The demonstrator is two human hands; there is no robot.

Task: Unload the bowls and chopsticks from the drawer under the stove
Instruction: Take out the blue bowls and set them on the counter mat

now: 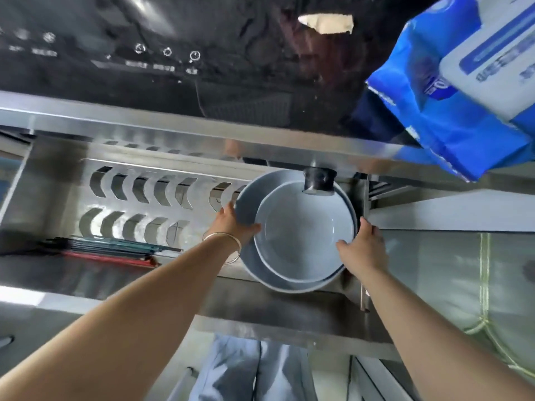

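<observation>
Gripping stacked bowls (301, 227) between left hand (234, 224) and right hand (363, 247).

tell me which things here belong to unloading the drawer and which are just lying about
Part of the job:
- two nested grey ceramic bowls, held by the left hand and right hand
- bundle of dark, green and red chopsticks
- open stainless steel drawer

Just lying about:
- blue plastic tissue pack
- black glass stove top
</observation>
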